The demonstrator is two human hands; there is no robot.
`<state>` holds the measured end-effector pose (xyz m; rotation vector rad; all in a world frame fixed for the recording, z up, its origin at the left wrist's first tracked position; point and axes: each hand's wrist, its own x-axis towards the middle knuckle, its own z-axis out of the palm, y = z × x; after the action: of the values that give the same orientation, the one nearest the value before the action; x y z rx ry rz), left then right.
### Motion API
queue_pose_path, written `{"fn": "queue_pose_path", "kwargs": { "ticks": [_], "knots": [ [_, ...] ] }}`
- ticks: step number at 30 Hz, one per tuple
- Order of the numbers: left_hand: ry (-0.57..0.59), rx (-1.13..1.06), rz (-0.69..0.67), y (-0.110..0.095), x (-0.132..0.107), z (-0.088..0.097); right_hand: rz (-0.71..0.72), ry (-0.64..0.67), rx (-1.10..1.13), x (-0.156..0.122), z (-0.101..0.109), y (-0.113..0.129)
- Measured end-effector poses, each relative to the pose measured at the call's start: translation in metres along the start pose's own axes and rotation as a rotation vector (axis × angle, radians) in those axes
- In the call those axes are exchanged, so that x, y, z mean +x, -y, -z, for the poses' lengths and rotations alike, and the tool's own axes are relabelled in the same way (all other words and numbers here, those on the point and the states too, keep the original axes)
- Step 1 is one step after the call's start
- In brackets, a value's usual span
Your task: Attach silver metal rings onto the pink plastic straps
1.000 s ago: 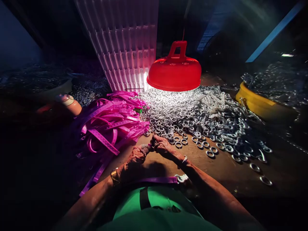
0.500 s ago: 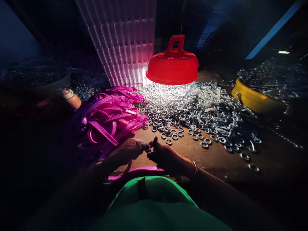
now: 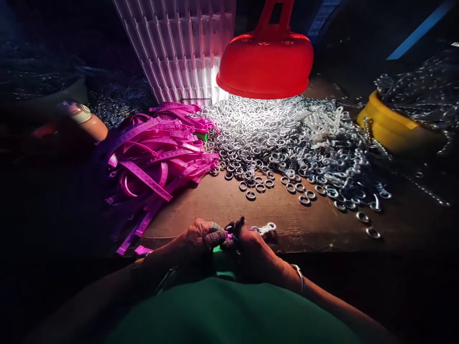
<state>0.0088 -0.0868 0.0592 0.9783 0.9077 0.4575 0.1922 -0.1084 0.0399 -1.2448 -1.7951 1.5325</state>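
Observation:
Near the table's front edge my two hands meet, fingers closed on a small part of a pink strap (image 3: 228, 236). My left hand (image 3: 201, 235) pinches it from the left, with dark covers on some fingertips. My right hand (image 3: 253, 248) grips it from the right, its thumb raised and dark at the tip. Just beyond the right hand sticks out a silvery metal piece with a ring end (image 3: 267, 228); its near end is hidden behind the fingers. Most of the held strap is also hidden. A heap of pink straps (image 3: 154, 148) lies to the left.
A large pile of metal rings and fittings (image 3: 265, 129) covers the table's back (image 3: 201, 205). Above it hangs a red lamp (image 3: 265, 64). A white ribbed panel (image 3: 186, 52) stands behind. At right is a yellow basin (image 3: 385, 122) of chain; at left, an orange bottle (image 3: 91, 125).
Both hands have drawn closer to the table edge, still together on the strap. The metal piece now shows beside my right hand. The pink length below the hands is gone from view. My view has shifted.

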Motion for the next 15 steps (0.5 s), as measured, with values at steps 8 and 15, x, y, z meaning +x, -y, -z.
{"fn": "queue_pose_path", "kwargs": {
  "ticks": [8, 15],
  "knots": [
    [-0.009, -0.109, 0.126, 0.012, 0.014, 0.007, 0.071, 0.274, -0.139, 0.013, 0.015, 0.011],
    [0.076, 0.019, -0.037, 0.017, 0.027, 0.013, 0.162, 0.243, -0.357, 0.016, 0.033, 0.011]
  ]
}}
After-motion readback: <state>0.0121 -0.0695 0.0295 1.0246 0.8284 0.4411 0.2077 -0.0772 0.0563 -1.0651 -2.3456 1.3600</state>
